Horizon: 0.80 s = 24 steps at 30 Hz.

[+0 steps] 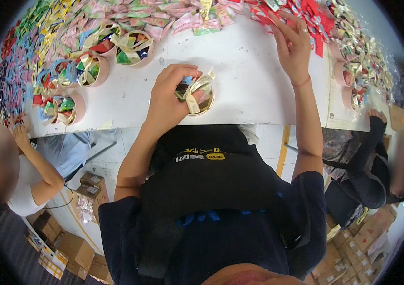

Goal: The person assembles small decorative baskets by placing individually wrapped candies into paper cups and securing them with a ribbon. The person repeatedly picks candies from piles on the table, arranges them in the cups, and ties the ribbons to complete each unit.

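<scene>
The left hand [171, 97] curls round a small round tub [205, 106] by the table's [242, 64] near edge; the right hand [293, 50] reaches to red packets [313, 23], its hold unclear. A slack left grip could topple the tub over that edge.

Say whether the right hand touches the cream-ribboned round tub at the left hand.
Apart: the head view shows white tabletop between the right hand and the cream-ribboned tub.

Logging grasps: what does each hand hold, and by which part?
Left hand holds the round tub by its left side; whether the right hand holds anything can't be told.
</scene>
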Available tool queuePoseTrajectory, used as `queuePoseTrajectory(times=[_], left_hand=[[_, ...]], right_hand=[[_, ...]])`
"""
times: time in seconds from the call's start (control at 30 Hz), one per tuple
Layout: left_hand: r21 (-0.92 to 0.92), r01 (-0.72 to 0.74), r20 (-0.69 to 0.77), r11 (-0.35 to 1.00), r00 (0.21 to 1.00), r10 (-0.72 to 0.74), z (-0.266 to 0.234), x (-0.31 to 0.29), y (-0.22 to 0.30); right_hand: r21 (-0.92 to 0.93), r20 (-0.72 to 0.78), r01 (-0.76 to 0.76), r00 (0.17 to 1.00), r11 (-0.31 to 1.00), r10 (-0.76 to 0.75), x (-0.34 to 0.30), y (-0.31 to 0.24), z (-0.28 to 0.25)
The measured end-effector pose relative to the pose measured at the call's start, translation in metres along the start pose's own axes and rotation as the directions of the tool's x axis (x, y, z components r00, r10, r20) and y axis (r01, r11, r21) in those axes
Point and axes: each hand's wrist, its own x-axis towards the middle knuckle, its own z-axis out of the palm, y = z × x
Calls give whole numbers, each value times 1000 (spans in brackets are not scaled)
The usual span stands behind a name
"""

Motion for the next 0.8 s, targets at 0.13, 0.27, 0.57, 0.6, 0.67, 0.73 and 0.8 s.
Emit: queuePoseTrajectory(times=[0.13, 0.27, 0.57, 0.6, 0.67, 0.73, 0.8], left_hand=[[-35, -38, -38, 999, 999, 37, 2, 1, -5], [-66, -34, 10, 997, 999, 35, -2, 2, -7], [100, 0, 155, 995, 988, -16, -5, 2, 4], [98, -13, 154, 995, 988, -2, -3, 2, 4], [106, -31, 145, 994, 989, 15, -3, 3, 3], [120, -35, 137, 992, 990, 18, -4, 2, 5], [119, -34, 112, 992, 994, 20, -1, 2, 7]], right_hand=[[431, 432, -122, 898, 894, -86, -45, -68, -12], [400, 526, 38, 809, 916, -263, -55, -89, 23], [410, 554, -104, 817, 906, -157, -65, -89, 35], [435, 585, -128, 793, 891, -172, -61, -86, 31], [427, 616, -212, 780, 879, -111, -49, -67, 15], [254, 495, -188, 868, 949, 39, -21, -27, -3], [98, 369, -131, 925, 987, 86, 9, -3, 2]])
